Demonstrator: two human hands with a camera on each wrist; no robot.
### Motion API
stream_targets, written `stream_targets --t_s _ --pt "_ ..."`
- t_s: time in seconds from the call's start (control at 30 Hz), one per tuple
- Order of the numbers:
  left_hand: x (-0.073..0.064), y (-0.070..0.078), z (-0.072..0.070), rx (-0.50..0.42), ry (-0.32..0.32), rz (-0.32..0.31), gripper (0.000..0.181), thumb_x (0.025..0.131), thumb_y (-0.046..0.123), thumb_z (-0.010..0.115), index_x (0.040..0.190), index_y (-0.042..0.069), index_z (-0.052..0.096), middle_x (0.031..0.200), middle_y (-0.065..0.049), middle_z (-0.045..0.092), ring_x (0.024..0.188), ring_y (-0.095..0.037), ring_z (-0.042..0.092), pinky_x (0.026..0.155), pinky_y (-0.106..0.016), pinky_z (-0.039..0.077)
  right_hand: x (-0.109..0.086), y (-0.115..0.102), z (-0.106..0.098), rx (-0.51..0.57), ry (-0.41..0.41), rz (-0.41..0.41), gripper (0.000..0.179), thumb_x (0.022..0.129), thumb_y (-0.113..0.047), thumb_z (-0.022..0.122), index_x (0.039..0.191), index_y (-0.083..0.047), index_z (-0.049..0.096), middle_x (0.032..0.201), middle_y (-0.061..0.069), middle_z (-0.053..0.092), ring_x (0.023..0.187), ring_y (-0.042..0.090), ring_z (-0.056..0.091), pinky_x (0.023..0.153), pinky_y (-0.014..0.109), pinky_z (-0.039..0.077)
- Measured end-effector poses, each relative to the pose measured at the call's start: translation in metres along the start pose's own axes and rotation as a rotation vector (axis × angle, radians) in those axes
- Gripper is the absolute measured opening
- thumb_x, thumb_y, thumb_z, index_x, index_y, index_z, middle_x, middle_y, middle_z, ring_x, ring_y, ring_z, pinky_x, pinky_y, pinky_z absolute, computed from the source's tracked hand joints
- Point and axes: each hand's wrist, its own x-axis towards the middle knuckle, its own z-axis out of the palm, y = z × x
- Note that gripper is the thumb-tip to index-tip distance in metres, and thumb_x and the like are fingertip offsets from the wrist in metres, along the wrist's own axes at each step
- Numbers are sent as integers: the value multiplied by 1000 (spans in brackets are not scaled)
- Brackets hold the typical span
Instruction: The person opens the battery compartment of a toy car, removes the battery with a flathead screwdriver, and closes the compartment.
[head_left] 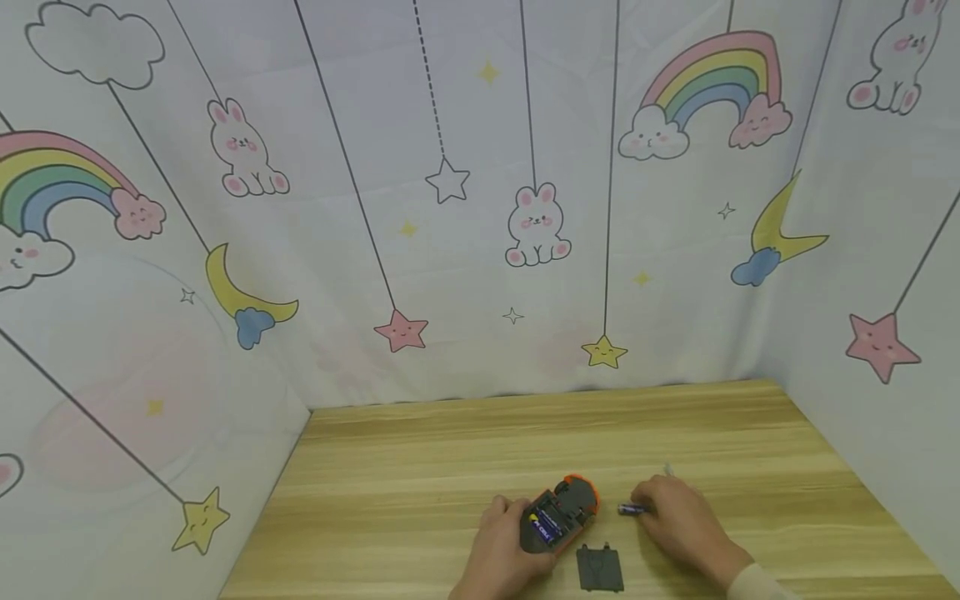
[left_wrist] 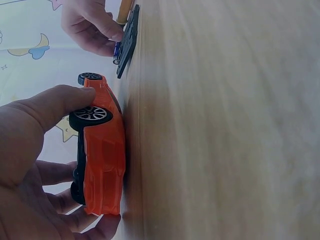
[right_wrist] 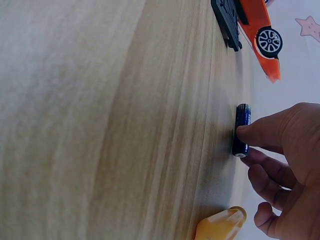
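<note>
My left hand (head_left: 498,542) grips an orange toy car (left_wrist: 104,165) that lies upside down on the table, its dark underside facing up. In the head view its battery compartment stands uncovered, and a blue battery (head_left: 546,528) with lettering shows inside. To the right of the car, my right hand (head_left: 684,518) pinches a loose blue battery (right_wrist: 242,131) between thumb and fingers, close to the tabletop. A dark square battery cover (head_left: 600,568) lies flat between the two hands, nearer the front.
A yellow-orange handle (right_wrist: 220,225), of a tool I cannot identify, lies beside my right hand; a thin pale tip (head_left: 669,469) sticks out behind that hand in the head view. Wood-grain tabletop (head_left: 390,483) meets a printed cloth backdrop (head_left: 465,275) at the back and sides.
</note>
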Motion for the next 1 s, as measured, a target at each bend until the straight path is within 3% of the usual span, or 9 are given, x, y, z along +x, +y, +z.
stream_targets --t_s 0.33,0.57,0.87,1.0 --pt "-2 -3 1 17 3 4 82 67 32 92 138 3 60 108 -1 49 98 -19 48 88 -44 50 0 -2 -1 6 -34 7 21 76 -12 85 91 -23 76 89 -12 70 87 14 67 83 46 56" --pt "-6 -5 1 33 29 40 81 68 37 91 136 5 62 106 2 49 95 -16 46 83 -34 47 2 -16 -6 14 -16 -14 18 83 -16 83 98 -20 76 95 -10 71 94 15 69 94 48 55" --pt "-5 0 -3 32 32 46 83 67 33 91 138 3 60 107 0 48 97 -18 47 84 -37 49 6 -44 -14 99 -18 -34 14 86 -16 80 99 -19 76 94 -10 69 83 8 66 72 31 57" --pt "-6 0 -3 44 32 52 82 68 34 91 138 4 60 107 0 47 95 -17 46 81 -34 47 -1 -53 -13 166 -63 -122 5 89 -19 78 92 -21 75 81 -17 61 73 -1 55 63 23 49"
